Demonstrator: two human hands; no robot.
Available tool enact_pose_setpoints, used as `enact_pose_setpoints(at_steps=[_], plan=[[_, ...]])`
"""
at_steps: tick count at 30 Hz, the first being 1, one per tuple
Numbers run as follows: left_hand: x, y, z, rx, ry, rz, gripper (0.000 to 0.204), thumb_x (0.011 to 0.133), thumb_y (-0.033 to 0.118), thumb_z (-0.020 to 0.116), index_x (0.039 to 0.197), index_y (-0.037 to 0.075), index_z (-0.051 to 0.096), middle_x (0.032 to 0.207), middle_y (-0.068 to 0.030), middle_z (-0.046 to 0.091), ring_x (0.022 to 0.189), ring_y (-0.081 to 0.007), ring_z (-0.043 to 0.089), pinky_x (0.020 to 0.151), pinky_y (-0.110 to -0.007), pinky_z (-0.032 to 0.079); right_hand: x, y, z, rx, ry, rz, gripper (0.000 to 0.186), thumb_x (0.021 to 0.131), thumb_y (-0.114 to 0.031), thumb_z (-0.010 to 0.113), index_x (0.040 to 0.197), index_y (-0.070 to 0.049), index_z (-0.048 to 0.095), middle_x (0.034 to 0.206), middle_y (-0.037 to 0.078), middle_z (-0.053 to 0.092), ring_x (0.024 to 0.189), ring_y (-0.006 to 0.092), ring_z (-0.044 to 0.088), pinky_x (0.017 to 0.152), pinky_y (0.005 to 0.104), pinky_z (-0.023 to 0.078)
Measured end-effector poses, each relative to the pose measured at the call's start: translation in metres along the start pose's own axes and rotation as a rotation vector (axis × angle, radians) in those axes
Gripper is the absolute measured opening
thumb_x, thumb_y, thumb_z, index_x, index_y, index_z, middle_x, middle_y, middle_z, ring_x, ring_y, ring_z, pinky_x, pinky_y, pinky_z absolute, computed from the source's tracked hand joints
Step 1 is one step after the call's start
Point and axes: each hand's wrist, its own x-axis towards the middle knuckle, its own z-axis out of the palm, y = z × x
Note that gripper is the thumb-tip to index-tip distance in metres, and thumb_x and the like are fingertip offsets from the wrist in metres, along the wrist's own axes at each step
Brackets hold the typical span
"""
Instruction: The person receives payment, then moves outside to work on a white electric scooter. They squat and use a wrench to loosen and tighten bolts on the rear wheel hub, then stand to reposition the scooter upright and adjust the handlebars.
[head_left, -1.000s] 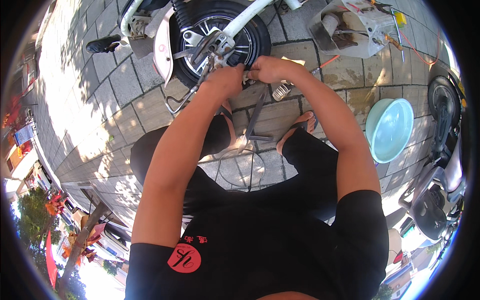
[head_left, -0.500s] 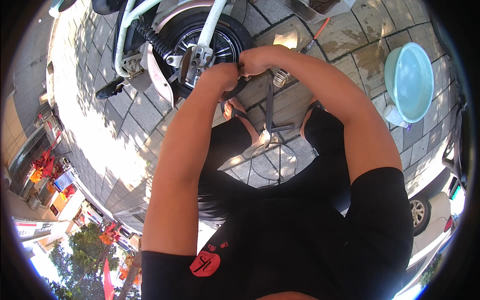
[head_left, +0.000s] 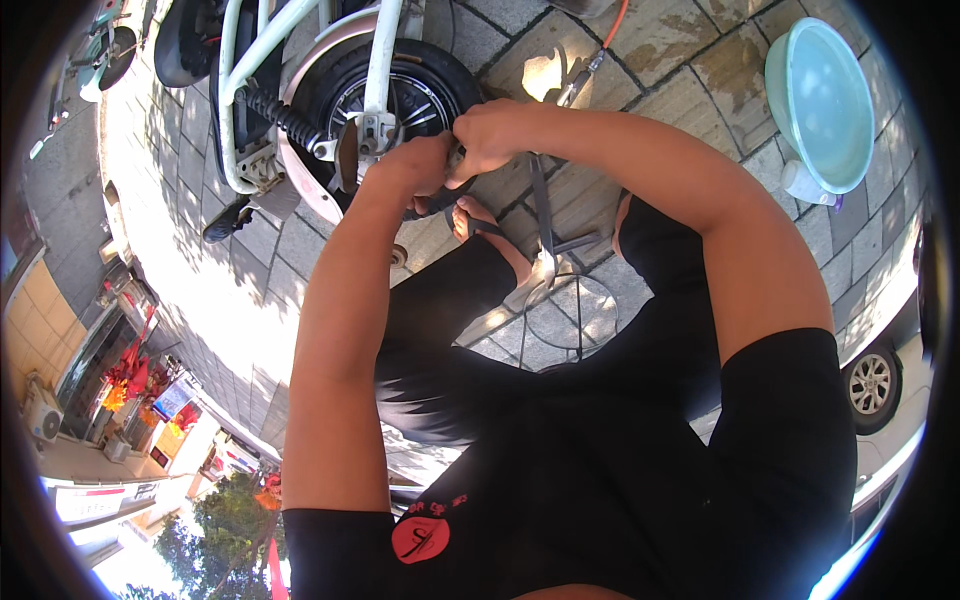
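person sitting low over paving (head_left: 520, 20), both arms reaching forward to a wheel (head_left: 455, 75) of a two-wheeler; wheel is top centre, ahead of the left foot (head_left: 480, 222), black tyre, spoked dark hub, mounted by a pale green frame arm (head_left: 383, 60). left hand (head_left: 415, 165) curled at the near side of the wheel, back of hand up, fingers mostly hidden; can't tell what it grips. right hand (head_left: 490, 140) curled just beside it at the tyre's right edge, thumb and fingers drawn together; small piece between the hands too hidden to name, so pinch can't be confirmed. dark spring shock (head_left: 285, 112) and pink fender (head_left: 297, 180) left of the wheel. orange hose (head_left: 617, 25) with metal fitting (head_left: 572, 90) beyond the right forearm. dark flat bar (head_left: 542, 205) between the feet, thin ring frame (head_left: 527, 315) nearer the body. light blue basin (head_left: 825, 110) far right, white bottle (head_left: 800, 182) against its near side.
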Motion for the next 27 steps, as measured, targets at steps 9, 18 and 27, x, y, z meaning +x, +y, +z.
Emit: enact_pose_setpoints(at_steps=[9,18,27], plan=[[0.009,-0.006,0.0,0.0,-0.04,-0.019,0.061,0.095,-0.004,0.052,0.152,0.017,0.042,0.096,-0.0157,0.076,0.07,-0.0268,0.078,0.06,-0.037,0.063,0.006,0.002,0.003,-0.015,0.009,-0.041,0.059,0.087,-0.05,0.071,0.098,0.008,0.077,0.098,0.028,0.075,0.099,0.0428,0.074,0.087,0.0488,0.058],[-0.004,0.005,-0.009,-0.052,-0.108,-0.026,0.058,0.104,0.014,0.057,0.159,0.02,0.039,0.113,-0.0188,0.074,0.075,-0.0274,0.079,0.064,-0.038,0.064,0.022,0.023,-0.006,0.285,-0.192,0.121,0.043,0.097,-0.036,0.069,0.081,0.004,0.069,0.074,0.011,0.071,0.062,0.0193,0.068,0.061,0.036,0.057],[0.021,-0.016,-0.001,-0.192,-0.152,-0.056,0.057,0.105,0.02,0.062,0.159,0.008,0.044,0.132,-0.0221,0.068,0.082,-0.0309,0.079,0.067,-0.039,0.067,0.01,0.129,-0.015,-0.426,-0.149,-0.017,0.021,0.088,-0.027,0.068,0.095,-0.011,0.078,0.1,0.018,0.074,0.101,0.0348,0.071,0.084,0.0474,0.055]])
